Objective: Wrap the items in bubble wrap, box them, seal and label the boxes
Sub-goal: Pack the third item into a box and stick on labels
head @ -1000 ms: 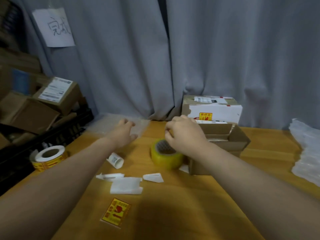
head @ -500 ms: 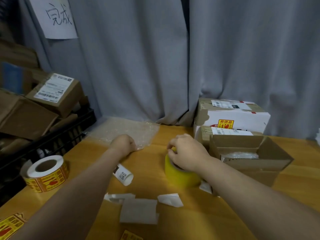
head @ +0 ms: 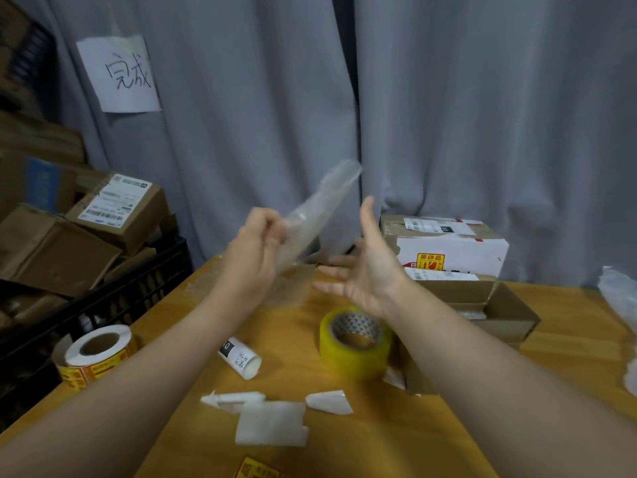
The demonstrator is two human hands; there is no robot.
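My left hand [head: 253, 251] pinches a sheet of clear bubble wrap [head: 319, 208] and holds it lifted above the back of the wooden table [head: 431, 439]. Just right of the sheet, my right hand [head: 365, 270] is raised with fingers spread and holds nothing. A small white tube with a QR label [head: 239, 360] lies on the table under my left forearm. The yellow tape roll [head: 355, 343] stands below my right wrist. An open cardboard box [head: 496, 315] sits to the right of the tape.
Sealed labelled boxes [head: 448, 246] are stacked behind the open box. A roll of yellow fragile stickers [head: 94, 357] stands at the left edge beside a black crate of cartons [head: 113, 215]. White paper scraps [head: 272, 419] lie near me. More bubble wrap [head: 620, 298] lies far right.
My left hand has picked the bubble wrap sheet up off the table. My right hand has let go of the tape roll and risen beside the sheet.
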